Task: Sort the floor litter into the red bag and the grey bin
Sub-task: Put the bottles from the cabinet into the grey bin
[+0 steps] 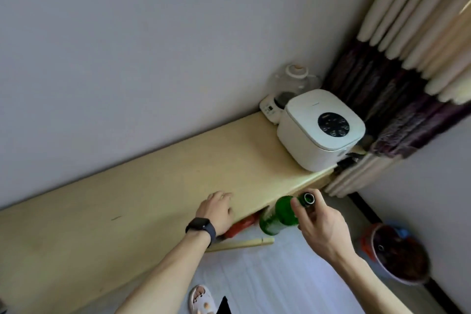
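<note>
A person's right hand (318, 227) grasps a green glass bottle (277, 216) by its neck, thumb and fingers curled just under the open, capless mouth. The bottle's body hangs clear of the floor, below and left of the grip, beside the edge of a pale wooden tabletop (153, 186). Further left of the grip, the left hand (216, 211) rests relaxed on that table edge and holds nothing.

This looks like the carrying step: one piece of litter is picked up and not yet dropped. Below and right of the grip, well apart, stands a round grey bin (384, 267) with a dark lining. A red-orange shape (367, 239) just beside it may be the red bag. The next move likely calls for swinging the bottle right and lowering it gently, since glass can break.
</note>
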Available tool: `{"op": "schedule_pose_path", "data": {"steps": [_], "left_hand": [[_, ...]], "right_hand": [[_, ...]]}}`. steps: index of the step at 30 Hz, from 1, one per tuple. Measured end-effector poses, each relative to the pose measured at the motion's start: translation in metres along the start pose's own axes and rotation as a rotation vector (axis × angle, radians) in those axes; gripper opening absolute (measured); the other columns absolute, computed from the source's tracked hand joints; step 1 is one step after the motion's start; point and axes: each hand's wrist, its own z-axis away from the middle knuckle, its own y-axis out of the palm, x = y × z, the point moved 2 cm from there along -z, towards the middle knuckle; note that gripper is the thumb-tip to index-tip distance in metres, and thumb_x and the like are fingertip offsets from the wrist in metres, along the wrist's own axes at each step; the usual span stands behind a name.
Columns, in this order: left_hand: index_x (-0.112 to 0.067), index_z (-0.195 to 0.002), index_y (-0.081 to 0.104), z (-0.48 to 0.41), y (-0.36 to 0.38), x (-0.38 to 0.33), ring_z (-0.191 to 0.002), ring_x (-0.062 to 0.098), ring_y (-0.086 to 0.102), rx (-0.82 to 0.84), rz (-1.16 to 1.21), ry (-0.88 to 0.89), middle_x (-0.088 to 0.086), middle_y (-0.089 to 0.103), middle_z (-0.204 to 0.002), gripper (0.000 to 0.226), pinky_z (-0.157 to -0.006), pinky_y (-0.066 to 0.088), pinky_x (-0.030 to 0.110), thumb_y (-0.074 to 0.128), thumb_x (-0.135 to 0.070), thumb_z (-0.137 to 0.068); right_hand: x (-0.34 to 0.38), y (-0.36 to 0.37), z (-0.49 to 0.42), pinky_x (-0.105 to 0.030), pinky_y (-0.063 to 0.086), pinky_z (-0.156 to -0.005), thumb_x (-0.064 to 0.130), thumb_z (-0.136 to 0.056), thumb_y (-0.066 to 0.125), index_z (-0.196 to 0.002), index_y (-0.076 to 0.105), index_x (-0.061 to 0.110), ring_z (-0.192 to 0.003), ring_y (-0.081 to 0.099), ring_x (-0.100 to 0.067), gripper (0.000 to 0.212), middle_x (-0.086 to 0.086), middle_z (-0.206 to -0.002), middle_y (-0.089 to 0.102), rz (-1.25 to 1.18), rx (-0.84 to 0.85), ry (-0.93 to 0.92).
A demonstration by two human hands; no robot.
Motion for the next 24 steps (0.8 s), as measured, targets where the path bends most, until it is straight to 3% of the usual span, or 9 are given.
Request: {"op": "schedule_pose_path", "data": {"steps": [10, 16, 24], "left_hand": [[-0.032, -0.142, 0.044, 0.003, 0.067, -0.254, -0.136, 0.018, 0.038, 0.056, -0.111, 0.297, -0.006, 0.036, -0.151, 0.047, -0.109, 0.034, 0.031, 0.044, -0.032, -0.095], [-0.03, -0.143, 0.043, -0.016, 0.104, -0.365, -0.138, 0.019, 0.035, 0.134, -0.241, 0.446, -0.003, 0.037, -0.151, 0.048, -0.109, 0.033, 0.033, 0.043, -0.031, -0.095], [-0.029, -0.145, 0.04, -0.072, 0.165, -0.465, -0.137, 0.021, 0.036, 0.26, -0.326, 0.559, -0.003, 0.037, -0.15, 0.049, -0.11, 0.034, 0.035, 0.042, -0.033, -0.096]], "right_hand": [[-0.183, -0.159, 0.077, -0.04, 0.05, -0.055, 0.059, -0.089, 0.049, -0.097, 0.043, 0.039, -0.054, 0.058, -0.013, 0.023, 0.005, -0.055, 0.059, -0.046, -0.272, 0.197], [-0.274, -0.215, 0.111, -0.037, 0.048, -0.059, 0.063, -0.088, 0.049, -0.095, 0.043, 0.044, -0.059, 0.058, -0.01, 0.021, 0.012, -0.057, 0.06, -0.079, -0.37, 0.411], [-0.379, -0.247, 0.107, -0.038, 0.051, -0.065, 0.059, -0.091, 0.051, -0.097, 0.044, 0.042, -0.064, 0.06, -0.012, 0.018, 0.013, -0.06, 0.061, -0.087, -0.363, 0.664]]}}
